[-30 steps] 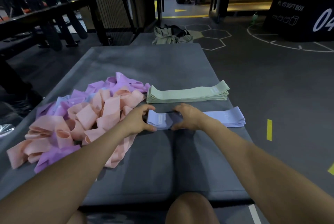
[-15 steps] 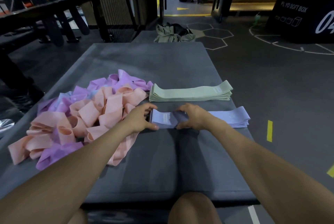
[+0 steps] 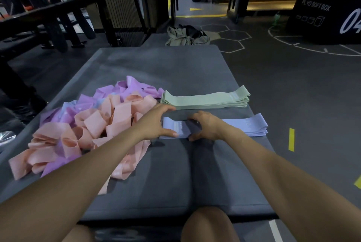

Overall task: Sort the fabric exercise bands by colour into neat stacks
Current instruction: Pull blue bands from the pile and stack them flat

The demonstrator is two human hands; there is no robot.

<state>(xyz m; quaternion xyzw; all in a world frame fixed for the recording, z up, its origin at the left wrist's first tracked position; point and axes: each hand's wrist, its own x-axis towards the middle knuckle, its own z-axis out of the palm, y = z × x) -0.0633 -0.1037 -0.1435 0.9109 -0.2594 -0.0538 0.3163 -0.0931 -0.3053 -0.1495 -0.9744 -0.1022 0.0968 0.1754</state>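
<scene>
Gym floor [image 3: 293, 89], dark grey with white hexagon and circle markings and short yellow strips, surrounds a large grey padded mat [image 3: 156, 173] running from near to far. At far right stands a black soft box [image 3: 328, 13] with white lettering; at far left, dark equipment racks [image 3: 48, 16]. A crumpled grey-green bag [image 3: 185, 34] lies on the floor just beyond the mat's far edge.

On the mat's left half sits a loose, unsorted heap of pink and purple bands [image 3: 93, 124], with a few pale blue ones among them. To its right, a flat stack of green bands [image 3: 207, 99] lies crosswise. Nearer, parallel to it and slightly apart, lies a stack of blue bands [image 3: 246, 126].

Both hands are on the blue stack's left end. Left hand [image 3: 156, 122] grasps the end, fingers over the far edge, thumb at the near edge. Right hand [image 3: 207, 126] clasps the stack just beside it, fingers curled over the top, thumb at the near edge.
</scene>
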